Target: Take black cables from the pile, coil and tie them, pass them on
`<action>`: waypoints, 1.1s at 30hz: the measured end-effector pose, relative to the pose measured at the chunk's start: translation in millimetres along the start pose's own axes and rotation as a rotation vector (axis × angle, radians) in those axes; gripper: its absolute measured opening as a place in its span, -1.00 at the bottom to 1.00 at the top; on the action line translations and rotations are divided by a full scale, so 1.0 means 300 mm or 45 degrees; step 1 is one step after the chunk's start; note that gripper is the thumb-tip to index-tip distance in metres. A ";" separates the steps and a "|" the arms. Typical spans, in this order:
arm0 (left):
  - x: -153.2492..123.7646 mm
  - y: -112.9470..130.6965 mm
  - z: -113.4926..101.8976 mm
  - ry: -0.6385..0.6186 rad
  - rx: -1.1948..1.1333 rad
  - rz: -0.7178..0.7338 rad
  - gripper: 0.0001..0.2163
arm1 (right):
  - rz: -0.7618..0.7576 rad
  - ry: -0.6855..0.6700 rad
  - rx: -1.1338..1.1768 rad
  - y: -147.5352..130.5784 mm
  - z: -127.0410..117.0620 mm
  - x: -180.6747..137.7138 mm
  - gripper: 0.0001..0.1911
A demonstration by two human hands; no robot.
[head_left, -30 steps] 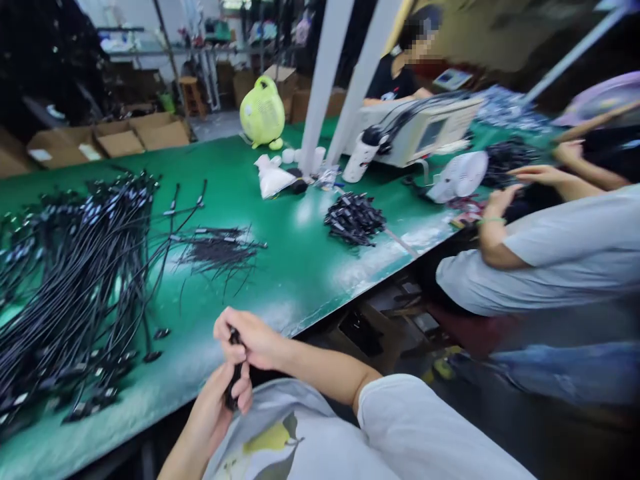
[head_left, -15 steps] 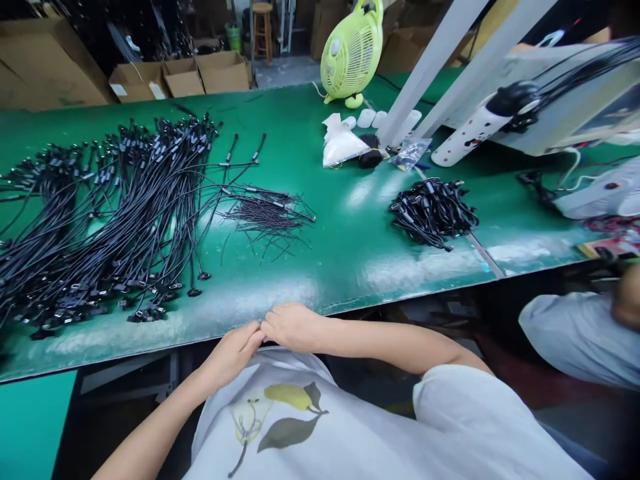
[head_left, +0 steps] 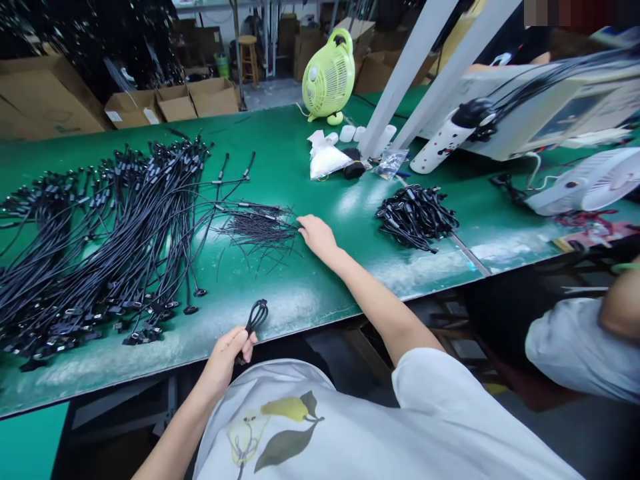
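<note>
My left hand is closed around a small coiled black cable at the near edge of the green table. My right hand reaches out over the table, its fingers at the right end of a small bunch of thin black ties. Whether those fingers hold a tie I cannot make out. A big spread of loose black cables covers the table's left half. A heap of coiled black cables lies to the right of my right hand.
A lime-green fan, a white bag, a spotted white bottle, a white machine and a white fan stand further back. Two white posts rise from the table. Cardboard boxes sit behind. A co-worker's arm is at right.
My hands were together at the table's edge. My right hand has since stretched forward to the thin ties, and my left hand now holds the coiled cable up in plain sight.
</note>
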State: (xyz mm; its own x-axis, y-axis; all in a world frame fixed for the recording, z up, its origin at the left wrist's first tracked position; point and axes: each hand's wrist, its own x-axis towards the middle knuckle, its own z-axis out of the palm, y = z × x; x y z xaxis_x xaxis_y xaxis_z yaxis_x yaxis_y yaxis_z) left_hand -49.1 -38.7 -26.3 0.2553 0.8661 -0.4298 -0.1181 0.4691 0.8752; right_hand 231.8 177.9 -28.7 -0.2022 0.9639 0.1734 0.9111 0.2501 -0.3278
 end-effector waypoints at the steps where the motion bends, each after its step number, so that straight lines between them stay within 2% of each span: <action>1: -0.002 -0.008 0.001 -0.002 -0.001 0.005 -0.62 | -0.015 -0.001 -0.010 0.003 0.018 0.005 -0.68; 4: -0.004 -0.025 0.004 -0.019 -0.118 -0.010 -0.64 | -0.112 0.013 0.003 -0.049 0.059 -0.028 -0.65; 8: -0.007 -0.019 0.006 0.006 -0.362 -0.019 -0.65 | -0.289 -0.053 0.098 -0.107 0.071 -0.070 -0.73; 10: -0.009 -0.009 0.007 0.053 -0.388 -0.018 -0.64 | -0.212 0.003 0.118 -0.077 0.068 -0.049 -0.72; 12: -0.010 -0.004 0.011 0.085 -0.364 -0.030 -0.63 | -0.014 0.122 0.073 -0.018 0.071 -0.003 -0.65; 15: -0.005 -0.010 0.021 0.066 -0.353 -0.057 -0.64 | 0.150 0.187 -0.011 0.052 0.106 0.078 -0.58; 17: 0.002 -0.019 0.032 0.025 -0.389 -0.075 -0.64 | 0.159 0.188 -0.034 0.057 0.142 0.123 -0.56; 21: 0.005 -0.029 0.056 0.024 -0.437 -0.072 -0.62 | 0.142 0.211 -0.052 -0.001 0.193 0.177 -0.64; 25: -0.010 -0.034 0.058 0.072 -0.466 -0.013 -0.62 | 0.112 0.237 -0.054 -0.044 0.179 0.180 -0.73; 29: -0.009 -0.043 0.044 0.125 -0.506 0.042 -0.60 | 0.081 0.278 -0.074 -0.033 0.163 0.168 -0.74; 33: 0.001 -0.044 0.049 0.091 -0.542 0.068 -0.60 | -0.009 0.226 -0.125 -0.025 0.172 0.167 -0.81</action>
State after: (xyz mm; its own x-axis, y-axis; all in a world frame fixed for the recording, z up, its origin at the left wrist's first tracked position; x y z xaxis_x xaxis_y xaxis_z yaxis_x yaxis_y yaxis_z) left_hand -33.5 -47.2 -34.9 0.1725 0.8939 -0.4137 -0.5183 0.4395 0.7336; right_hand 196.3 229.0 -65.4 -0.1499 0.9287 0.3390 0.9423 0.2380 -0.2354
